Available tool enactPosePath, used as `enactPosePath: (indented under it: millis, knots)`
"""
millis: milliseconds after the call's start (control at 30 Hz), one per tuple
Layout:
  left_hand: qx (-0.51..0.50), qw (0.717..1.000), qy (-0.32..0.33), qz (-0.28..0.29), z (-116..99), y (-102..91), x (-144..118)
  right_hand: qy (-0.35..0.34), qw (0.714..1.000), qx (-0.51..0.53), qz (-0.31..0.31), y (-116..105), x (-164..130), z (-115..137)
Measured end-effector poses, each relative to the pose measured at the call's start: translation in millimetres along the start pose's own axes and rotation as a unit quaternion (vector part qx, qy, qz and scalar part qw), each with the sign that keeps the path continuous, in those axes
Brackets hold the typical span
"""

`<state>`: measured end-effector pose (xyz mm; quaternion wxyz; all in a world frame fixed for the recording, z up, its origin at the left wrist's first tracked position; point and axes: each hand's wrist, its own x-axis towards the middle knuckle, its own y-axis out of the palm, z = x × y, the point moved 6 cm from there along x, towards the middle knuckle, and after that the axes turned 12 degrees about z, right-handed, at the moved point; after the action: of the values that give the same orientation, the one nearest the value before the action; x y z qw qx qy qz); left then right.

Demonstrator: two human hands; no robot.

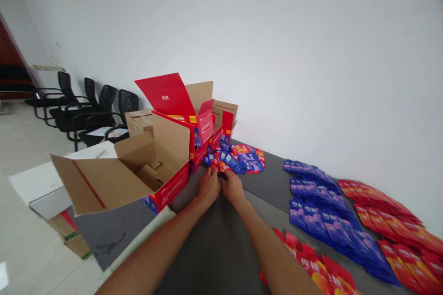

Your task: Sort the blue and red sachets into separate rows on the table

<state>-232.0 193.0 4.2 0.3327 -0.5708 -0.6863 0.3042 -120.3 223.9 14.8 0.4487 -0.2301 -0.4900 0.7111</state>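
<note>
Your left hand [208, 187] and right hand [232, 188] reaching side by side, fingers curling into the loose packet pile [238, 157] just ahead, grip unclear, open carton [148, 170] sitting left of them on the desk [214, 249]

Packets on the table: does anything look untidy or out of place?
Yes. The mixed packet pile by the open box is a loose red-and-blue jumble, unlike the neat blue rows and red rows. The left hand and right hand touch its edge.
</note>
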Motion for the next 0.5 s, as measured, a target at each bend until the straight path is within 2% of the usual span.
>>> enactPosePath:
  millis: [133,267,400,500]
  knots:
    - [-0.062,0.997,-0.038,-0.041,16,-8.1,34,0.014,1.000,-0.007,0.002,12,25,-10]
    - [-0.114,0.988,-0.084,-0.058,32,-10.7,61,0.051,0.998,-0.029,0.007,17,40,-17]
    - [-0.134,0.983,-0.111,-0.056,42,-7.7,71,0.073,0.996,-0.056,0.015,18,48,-16]
    - [-0.147,0.981,-0.119,-0.044,42,-3.5,68,0.069,0.994,-0.078,0.019,17,50,-13]
